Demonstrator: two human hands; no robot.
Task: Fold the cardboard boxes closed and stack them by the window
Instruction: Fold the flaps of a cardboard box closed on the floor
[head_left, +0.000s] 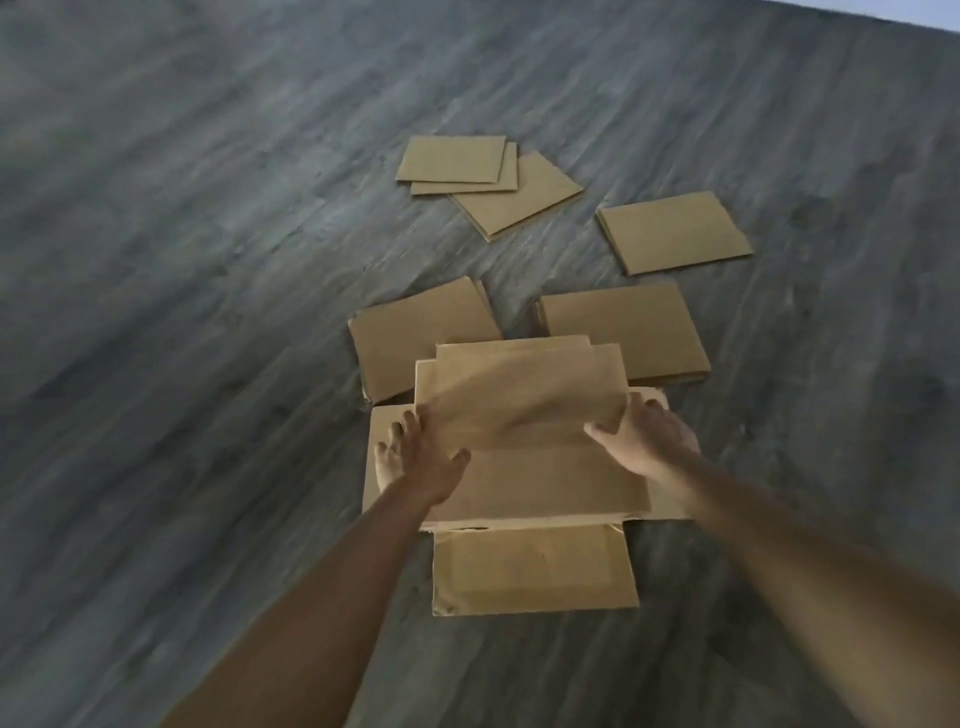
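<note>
Fingers of our left hand (415, 457) and right hand (641, 439) grip the far flap (519, 387) of a box (519, 483) on the floor (208, 312); folding unfinished, nothing stacked.

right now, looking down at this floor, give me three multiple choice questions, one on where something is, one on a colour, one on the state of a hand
1. Where does the overlapping pile of flat cardboard sheets lie?
A. beyond the box
B. under the left forearm
C. inside the box

2. What colour is the floor?
A. red
B. grey wood-grain
C. white

3. What is the right hand doing?
A. hanging idle
B. pressing the floor
C. gripping the raised flap

Answers:
1 A, the pile sits further up the view than the box being folded.
2 B, grey planks surround every sheet.
3 C, its thumb and fingers pinch the flap's right edge, while the left hand holds the other side.
</note>
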